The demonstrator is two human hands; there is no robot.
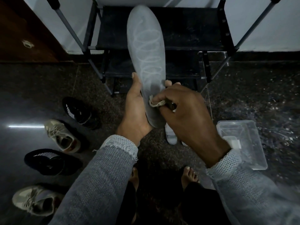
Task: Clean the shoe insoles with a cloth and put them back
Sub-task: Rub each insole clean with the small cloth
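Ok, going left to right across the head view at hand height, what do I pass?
Black shoe → left hand → insole, gripped by that hand → cloth pressed to the insole → right hand gripping the cloth → clear tub on the floor.

second insole (pixel 171 137) mostly behind hands

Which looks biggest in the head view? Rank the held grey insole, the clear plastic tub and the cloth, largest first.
1. Grey insole, though it is held up nearer the camera, which inflates it.
2. Clear plastic tub on the floor.
3. Cloth, mostly hidden inside the right hand.
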